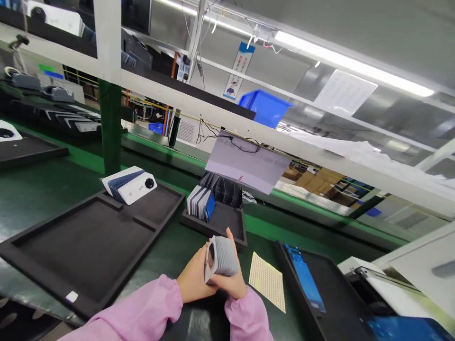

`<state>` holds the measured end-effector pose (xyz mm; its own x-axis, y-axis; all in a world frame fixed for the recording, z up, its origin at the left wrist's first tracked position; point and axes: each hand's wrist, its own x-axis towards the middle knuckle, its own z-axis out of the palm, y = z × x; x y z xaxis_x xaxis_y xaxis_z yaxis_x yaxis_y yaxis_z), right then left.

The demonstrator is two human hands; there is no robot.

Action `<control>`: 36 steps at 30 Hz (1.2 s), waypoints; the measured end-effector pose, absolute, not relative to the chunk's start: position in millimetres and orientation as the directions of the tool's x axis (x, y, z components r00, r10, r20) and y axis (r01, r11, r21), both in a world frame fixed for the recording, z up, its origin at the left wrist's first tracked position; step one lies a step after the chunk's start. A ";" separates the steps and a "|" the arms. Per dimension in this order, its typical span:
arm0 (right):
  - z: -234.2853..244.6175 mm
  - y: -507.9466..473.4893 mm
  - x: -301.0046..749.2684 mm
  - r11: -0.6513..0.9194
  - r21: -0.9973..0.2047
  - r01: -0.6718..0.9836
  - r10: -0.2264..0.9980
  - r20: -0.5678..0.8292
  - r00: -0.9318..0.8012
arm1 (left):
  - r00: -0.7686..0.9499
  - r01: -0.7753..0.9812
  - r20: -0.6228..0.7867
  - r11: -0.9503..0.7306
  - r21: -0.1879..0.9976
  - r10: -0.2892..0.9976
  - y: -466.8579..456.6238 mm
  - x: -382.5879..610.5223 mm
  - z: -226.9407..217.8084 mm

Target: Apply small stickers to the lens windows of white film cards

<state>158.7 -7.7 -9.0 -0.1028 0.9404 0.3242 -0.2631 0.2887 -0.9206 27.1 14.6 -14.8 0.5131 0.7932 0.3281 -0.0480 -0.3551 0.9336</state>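
Observation:
Between my two hands is a stack of phone back covers [224, 255], pale grey at the edges, with a round camera opening on the end one. My left hand [194, 277] is closed round the stack's left side. On the right side my right hand [235, 279] grips it, one finger pointing up. Just beyond stands a black foam tray [231, 222] with upright white-edged covers [199, 202], a blue one at their end, and dark pieces [223, 189] behind. A yellowish sheet of small stickers [267, 282] lies right of my hands.
At left, a large black tray [88, 232] carries a fanned stack of white phone covers [132, 185] and a small white scrap [71, 297]. Another black tray [334, 284] at right holds a blue strip-like panel [305, 279]. A shelf beam [185, 99] crosses above the bench, with a blue bin [265, 108].

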 end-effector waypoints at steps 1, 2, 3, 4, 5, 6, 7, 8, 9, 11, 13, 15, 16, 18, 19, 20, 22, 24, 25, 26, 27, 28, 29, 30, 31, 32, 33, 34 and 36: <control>-7.7 -9.2 157.5 0.293 -0.927 -0.233 0.941 0.323 -0.104 | 0.508 -0.103 0.375 -0.378 0.920 0.776 15.2 28.0 -13.3; -7.6 -9.6 156.8 0.289 -0.935 -0.205 0.944 0.314 -0.103 | 0.516 -0.131 0.402 -0.394 0.910 0.757 16.2 28.8 -12.3; -8.7 -8.8 156.4 0.271 -0.945 -0.181 0.951 0.292 -0.102 | 0.536 -0.144 0.405 -0.393 0.908 0.741 17.4 29.6 -11.8; -10.9 -7.2 156.0 0.245 -0.956 -0.162 0.960 0.263 -0.100 | 0.559 -0.156 0.387 -0.366 0.917 0.733 18.8 30.1 -11.9; -13.6 -5.1 155.3 0.215 -0.965 -0.150 0.968 0.230 -0.098 | 0.581 -0.161 0.362 -0.334 0.929 0.729 20.1 30.5 -12.5; -16.4 -3.0 154.4 0.189 -0.971 -0.145 0.975 0.204 -0.092 | 0.595 -0.158 0.341 -0.310 0.938 0.728 21.1 30.5 -13.5; -18.9 -1.3 153.1 0.171 -0.974 -0.149 0.980 0.184 -0.078 | 0.602 -0.151 0.327 -0.299 0.942 0.729 21.7 30.2 -14.6; -20.6 -0.1 151.9 0.157 -0.975 -0.158 0.984 0.168 -0.062 | 0.600 -0.141 0.323 -0.300 0.943 0.732 21.7 29.5 -15.5; -21.3 0.4 150.8 0.141 -0.976 -0.168 0.988 0.150 -0.043 | 0.599 -0.132 0.311 -0.293 0.947 0.737 21.2 28.6 -16.3; -19.6 -0.7 150.9 0.099 -0.975 -0.198 0.994 0.104 -0.016 | 0.618 -0.111 0.237 -0.215 0.970 0.749 18.9 26.4 -17.1; -15.2 -3.1 154.8 0.036 -0.969 -0.245 0.999 0.042 -0.021 | 0.666 -0.127 0.096 -0.014 0.992 0.739 16.2 24.4 -16.9; -10.5 -5.2 161.9 -0.038 -0.952 -0.302 0.998 -0.021 -0.061 | 0.730 -0.157 -0.028 0.207 0.966 0.683 14.3 23.0 -16.0; -8.5 -5.9 166.0 -0.074 -0.941 -0.331 0.995 -0.045 -0.093 | 0.757 -0.170 -0.069 0.298 0.939 0.650 13.8 22.6 -15.3; -5.4 -6.3 173.4 -0.130 -0.914 -0.384 0.984 -0.070 -0.167 | 0.781 -0.184 -0.132 0.427 0.885 0.610 13.2 22.0 -13.3; -4.2 -6.4 176.2 -0.149 -0.901 -0.408 0.977 -0.071 -0.200 | 0.785 -0.182 -0.160 0.470 0.864 0.598 12.9 21.8 -12.2; -3.0 -6.6 178.2 -0.162 -0.889 -0.427 0.971 -0.067 -0.228 | 0.793 -0.174 -0.185 0.508 0.844 0.580 12.4 21.6 -10.9; 0.0 -7.6 179.8 -0.177 -0.871 -0.459 0.959 -0.047 -0.280 | 0.821 -0.142 -0.209 0.544 0.827 0.532 10.7 21.1 -8.4; 3.6 -9.6 178.5 -0.177 -0.855 -0.487 0.943 -0.007 -0.331 | 0.854 -0.110 -0.204 0.550 0.828 0.478 8.3 20.6 -5.8; 5.5 -10.8 177.2 -0.168 -0.848 -0.503 0.940 0.016 -0.341 | 0.862 -0.108 -0.196 0.547 0.830 0.468 7.1 20.4 -4.5; 7.2 -12.1 175.9 -0.154 -0.840 -0.520 0.942 0.034 -0.334 | 0.861 -0.115 -0.185 0.536 0.836 0.473 6.2 20.2 -3.4; 8.7 -13.3 174.7 -0.137 -0.835 -0.534 0.949 0.044 -0.312 | 0.857 -0.121 -0.175 0.520 0.846 0.485 5.7 20.2 -2.3; 9.7 -14.3 174.0 -0.118 -0.831 -0.544 0.959 0.047 -0.279 | 0.852 -0.121 -0.168 0.499 0.858 0.495 5.5 20.2 -1.5; 10.4 -15.1 174.0 -0.100 -0.830 -0.549 0.967 0.049 -0.250 | 0.847 -0.115 -0.165 0.476 0.872 0.506 5.6 20.4 -1.1; 10.7 -15.7 174.8 -0.089 -0.833 -0.547 0.970 0.052 -0.236 | 0.840 -0.104 -0.165 0.451 0.887 0.517 6.1 20.7 -1.0; 10.8 -16.2 176.3 -0.083 -0.841 -0.535 0.968 0.058 -0.242 | 0.831 -0.093 -0.164 0.423 0.901 0.531 6.7 21.2 -1.2; 10.9 -16.6 178.5 -0.075 -0.854 -0.515 0.964 0.070 -0.255 | 0.821 -0.084 -0.161 0.394 0.915 0.548 7.4 21.6 -1.8; 10.8 -16.9 181.1 -0.061 -0.870 -0.489 0.960 0.082 -0.266 | 0.813 -0.080 -0.151 0.363 0.928 0.563 8.2 22.2 -2.7; 10.8 -17.3 183.9 -0.045 -0.885 -0.462 0.959 0.091 -0.268 | 0.807 -0.081 -0.133 0.330 0.940 0.575 8.8 22.7 -3.6; 10.7 -18.0 188.8 -0.009 -0.906 -0.424 0.966 0.102 -0.239 | 0.806 -0.090 -0.091 0.272 0.958 0.585 9.8 23.8 -5.4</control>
